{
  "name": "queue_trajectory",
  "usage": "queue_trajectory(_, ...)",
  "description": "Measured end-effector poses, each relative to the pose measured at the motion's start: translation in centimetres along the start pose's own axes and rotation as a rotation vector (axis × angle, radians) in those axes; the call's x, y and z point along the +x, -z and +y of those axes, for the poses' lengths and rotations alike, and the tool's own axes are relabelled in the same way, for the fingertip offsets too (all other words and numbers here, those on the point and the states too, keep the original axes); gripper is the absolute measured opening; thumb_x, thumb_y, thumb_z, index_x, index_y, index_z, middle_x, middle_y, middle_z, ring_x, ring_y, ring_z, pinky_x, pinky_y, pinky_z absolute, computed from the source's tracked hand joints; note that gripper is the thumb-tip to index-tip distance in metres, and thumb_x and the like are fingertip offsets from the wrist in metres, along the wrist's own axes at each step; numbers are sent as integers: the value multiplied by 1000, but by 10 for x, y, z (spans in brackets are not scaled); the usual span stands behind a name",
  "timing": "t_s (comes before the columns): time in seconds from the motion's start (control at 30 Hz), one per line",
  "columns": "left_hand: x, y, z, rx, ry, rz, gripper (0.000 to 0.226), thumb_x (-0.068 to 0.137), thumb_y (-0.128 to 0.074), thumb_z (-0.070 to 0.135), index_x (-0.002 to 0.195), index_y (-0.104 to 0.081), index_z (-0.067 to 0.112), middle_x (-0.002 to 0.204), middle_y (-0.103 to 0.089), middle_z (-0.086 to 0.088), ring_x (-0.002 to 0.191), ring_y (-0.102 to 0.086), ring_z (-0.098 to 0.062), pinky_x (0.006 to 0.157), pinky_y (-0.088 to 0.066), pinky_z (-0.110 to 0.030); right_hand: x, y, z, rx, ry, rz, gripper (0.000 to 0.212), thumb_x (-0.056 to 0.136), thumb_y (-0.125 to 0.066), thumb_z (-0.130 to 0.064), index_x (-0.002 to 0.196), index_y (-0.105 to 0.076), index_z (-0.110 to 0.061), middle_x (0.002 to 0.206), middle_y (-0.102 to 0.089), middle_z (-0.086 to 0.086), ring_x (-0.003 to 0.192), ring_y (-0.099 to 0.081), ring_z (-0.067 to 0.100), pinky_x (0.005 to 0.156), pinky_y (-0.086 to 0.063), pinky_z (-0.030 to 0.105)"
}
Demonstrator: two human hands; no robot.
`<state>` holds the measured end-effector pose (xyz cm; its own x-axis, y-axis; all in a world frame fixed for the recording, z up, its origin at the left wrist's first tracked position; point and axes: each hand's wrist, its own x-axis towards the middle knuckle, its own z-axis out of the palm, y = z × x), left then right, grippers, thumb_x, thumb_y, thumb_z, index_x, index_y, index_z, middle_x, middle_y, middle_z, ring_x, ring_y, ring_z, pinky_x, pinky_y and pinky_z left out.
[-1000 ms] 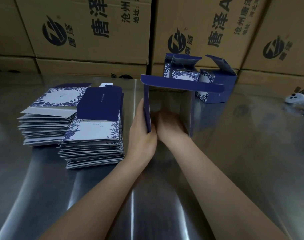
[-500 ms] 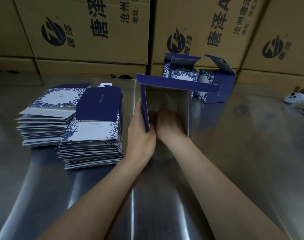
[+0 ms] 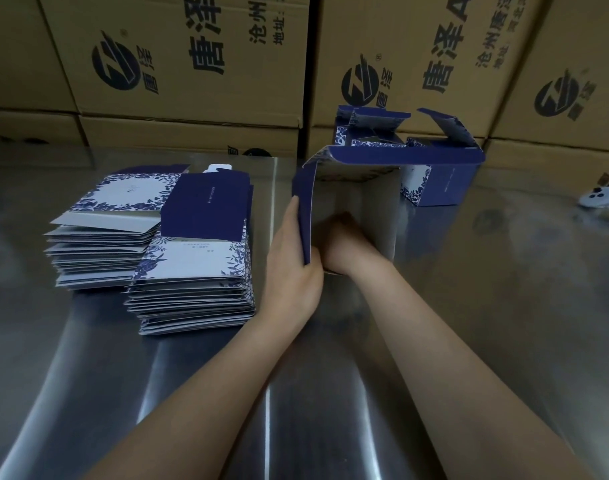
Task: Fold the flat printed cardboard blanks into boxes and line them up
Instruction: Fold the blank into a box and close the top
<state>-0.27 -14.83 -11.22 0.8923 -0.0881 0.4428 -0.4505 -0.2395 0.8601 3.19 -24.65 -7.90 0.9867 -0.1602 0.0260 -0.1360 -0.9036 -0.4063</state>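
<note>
A half-formed navy box (image 3: 362, 202) stands open toward me on the steel table (image 3: 504, 306). My left hand (image 3: 291, 268) grips its left wall, fingers outside and thumb at the lower edge. My right hand (image 3: 344, 244) reaches inside the box, its fingers hidden. Two stacks of flat blue-and-white printed blanks lie to the left: a near stack (image 3: 195, 271) and a far stack (image 3: 109, 230). Two folded boxes with raised flaps, one (image 3: 369, 129) beside the other (image 3: 445, 181), stand behind the one I hold.
Large brown shipping cartons (image 3: 192, 64) with black printing form a wall along the table's back edge. A white controller-like device (image 3: 601, 202) lies at the far right of the table.
The box's top left corner has bent inward and its top panel has tilted. Both hands stay in nearly the same place on the box.
</note>
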Motion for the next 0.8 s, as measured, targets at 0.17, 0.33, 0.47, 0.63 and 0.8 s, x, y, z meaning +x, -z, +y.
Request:
queue_trajectory(0.17, -1, 1, -2, -10, 4, 2, 71, 90, -43, -4, 155, -23, 19, 153, -41, -1, 141, -38, -17, 115, -33, -41, -2, -7, 3, -112, 33, 57, 33, 100, -48, -24, 127, -55, -6, 130, -56, 16, 121, -53, 30, 105, -42, 40)
queue_trajectory(0.33, -1, 1, -1, -3, -1, -10, 71, 91, -45, 0, 155, -22, 19, 153, -40, -2, 142, -36, -16, 117, -31, -39, -6, -7, -2, 48, 133, 84, 24, 103, -44, -22, 118, -59, -11, 121, -61, 13, 115, -57, 29, 103, -45, 41)
queue_trajectory(0.47, -1, 3, -1, 5, 11, -11, 73, 89, -42, -6, 155, -23, 18, 152, -42, -3, 141, -37, -16, 117, -31, -38, -5, -7, -3, 29, 211, -35, 32, 102, -48, -21, 134, -48, -16, 134, -54, 10, 126, -49, 30, 109, -37, 47)
queue_trajectory(0.63, 1, 5, 1, 10, 23, -20, 75, 87, -41, -9, 155, -25, 19, 152, -42, -2, 141, -37, -15, 117, -31, -37, 4, -6, -3, -54, 200, -136, 41, 101, -48, -24, 140, -38, -16, 138, -48, 12, 128, -45, 31, 109, -36, 49)
queue_trajectory(0.8, 0, 4, 3, 31, 20, 0, 73, 88, -41, -6, 155, -24, 21, 152, -42, 0, 140, -38, -14, 114, -31, -27, -1, -7, -1, 1, 255, -67, 24, 102, -47, -21, 126, -51, -22, 134, -52, 10, 122, -50, 26, 107, -38, 46)
